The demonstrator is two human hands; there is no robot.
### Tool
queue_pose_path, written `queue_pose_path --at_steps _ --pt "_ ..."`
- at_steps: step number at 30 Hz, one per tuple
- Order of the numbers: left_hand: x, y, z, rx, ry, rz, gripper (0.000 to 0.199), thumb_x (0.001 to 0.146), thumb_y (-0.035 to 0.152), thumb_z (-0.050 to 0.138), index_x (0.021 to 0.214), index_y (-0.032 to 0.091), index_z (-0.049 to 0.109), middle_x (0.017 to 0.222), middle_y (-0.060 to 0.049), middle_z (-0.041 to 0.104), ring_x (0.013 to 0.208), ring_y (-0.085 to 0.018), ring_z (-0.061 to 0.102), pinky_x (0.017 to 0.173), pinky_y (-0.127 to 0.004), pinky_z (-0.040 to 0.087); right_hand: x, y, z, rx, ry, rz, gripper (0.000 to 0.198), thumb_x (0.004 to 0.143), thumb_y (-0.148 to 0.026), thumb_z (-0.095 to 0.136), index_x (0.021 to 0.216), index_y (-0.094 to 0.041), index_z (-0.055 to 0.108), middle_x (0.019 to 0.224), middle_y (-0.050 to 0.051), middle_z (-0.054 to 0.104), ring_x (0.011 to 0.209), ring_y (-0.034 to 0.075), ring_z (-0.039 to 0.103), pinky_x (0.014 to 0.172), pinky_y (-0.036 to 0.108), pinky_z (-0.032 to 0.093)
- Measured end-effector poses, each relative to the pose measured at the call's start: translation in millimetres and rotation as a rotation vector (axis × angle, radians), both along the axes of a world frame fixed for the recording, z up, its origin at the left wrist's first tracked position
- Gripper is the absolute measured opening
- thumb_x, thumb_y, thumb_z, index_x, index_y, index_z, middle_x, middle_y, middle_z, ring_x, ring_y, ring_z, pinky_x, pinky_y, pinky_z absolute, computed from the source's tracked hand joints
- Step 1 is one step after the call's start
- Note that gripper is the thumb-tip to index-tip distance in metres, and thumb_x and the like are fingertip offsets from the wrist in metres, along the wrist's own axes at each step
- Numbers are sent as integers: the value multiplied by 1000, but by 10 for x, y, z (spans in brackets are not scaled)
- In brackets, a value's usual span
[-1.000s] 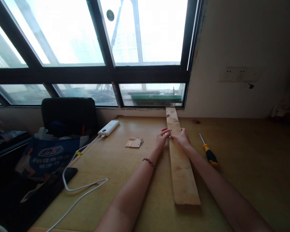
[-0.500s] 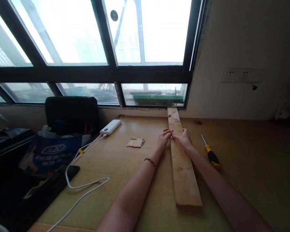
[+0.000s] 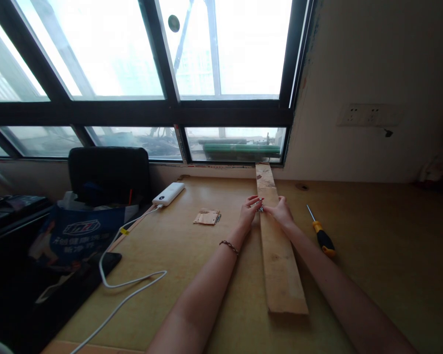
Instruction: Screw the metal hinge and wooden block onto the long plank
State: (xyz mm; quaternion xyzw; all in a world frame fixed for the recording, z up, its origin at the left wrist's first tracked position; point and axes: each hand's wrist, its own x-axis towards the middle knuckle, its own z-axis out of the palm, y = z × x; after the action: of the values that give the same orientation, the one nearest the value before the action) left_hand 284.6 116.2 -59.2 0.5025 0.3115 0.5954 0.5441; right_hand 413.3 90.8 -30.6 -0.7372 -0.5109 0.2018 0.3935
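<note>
A long, pale wooden board (image 3: 283, 265) lies lengthwise on the table, its far end at the window sill. At the board's left edge, my left hand (image 3: 249, 209) pinches a small shiny metal piece (image 3: 260, 208); the fingers cover most of it, so its exact kind is unclear. My right hand (image 3: 280, 210) is closed across the board, its fingers at the right edge and its thumb reaching over to the metal piece. To the right of the board rests a screwdriver (image 3: 322, 239) with a yellow and black handle, its tip pointing away from me.
Left of my hands, a torn cardboard piece (image 3: 206, 217) lies on the wooden table (image 3: 192, 265) with thin metal bits at its edge. A white power bank (image 3: 169, 194) trails a white cable. Beyond the table's left edge are a black chair (image 3: 109, 169) and a blue bag (image 3: 83, 233).
Both hands stay at the same spot on the board. The fingers of my left hand have shifted very slightly around the metal piece.
</note>
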Motion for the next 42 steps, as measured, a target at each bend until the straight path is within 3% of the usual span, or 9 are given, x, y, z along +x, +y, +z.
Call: queue_pose_path --at_steps 7,13,17,21,26,29,33,42 --pt "-31 -8 115 -141 -182 -38 28 62 29 70 89 20 69 107 -6 60 97 -17 51 78 -25 38 -10 -38 33 -4 -24 0 91 49 -55 68 122 -13 32 118 20 50 108 31 51 85 38 42" --pt "-133 68 31 -346 -443 105 18 62 17 67 80 16 62 90 -5 63 79 -10 56 72 -22 39 -15 -39 35 -17 -25 -6 90 50 -54 69 122 -13 32 117 20 51 107 32 51 84 39 42" --pt "-177 15 -9 -409 -535 83 19 63 14 63 81 15 56 75 -4 61 70 -11 58 68 -24 41 -9 -21 4 1 -24 -4 87 51 -53 68 120 -14 33 116 20 52 103 31 53 81 38 44" --pt "-184 -99 10 -395 -432 42 30 58 16 68 85 15 54 67 1 53 57 -6 50 55 -18 36 -7 -19 -7 2 -23 0 84 52 -53 68 118 -15 33 114 19 53 101 30 55 80 38 45" --pt "-167 -231 61 -163 -58 -81 41 53 26 74 90 18 59 54 9 31 44 -2 24 43 -19 17 -13 -41 20 8 -26 8 85 52 -54 67 119 -15 33 116 19 52 104 30 53 82 37 44" --pt "-145 -269 92 -32 140 -121 35 54 29 73 85 18 61 52 9 28 47 -4 24 46 -20 17 -15 -44 35 -5 -16 6 84 52 -52 68 119 -15 32 116 19 52 105 30 53 82 38 44" --pt "-125 -262 120 80 279 -31 27 59 33 69 80 17 63 52 8 28 50 -6 26 49 -21 18 -12 -45 50 -10 -7 3 82 53 -51 68 118 -16 33 117 19 51 107 31 52 83 38 44" --pt "-112 -288 156 128 308 56 23 60 33 69 75 18 59 49 8 29 48 -6 26 49 -21 19 -2 -13 26 -11 6 -6 87 50 -52 70 119 -15 33 117 19 51 107 30 52 83 37 43"
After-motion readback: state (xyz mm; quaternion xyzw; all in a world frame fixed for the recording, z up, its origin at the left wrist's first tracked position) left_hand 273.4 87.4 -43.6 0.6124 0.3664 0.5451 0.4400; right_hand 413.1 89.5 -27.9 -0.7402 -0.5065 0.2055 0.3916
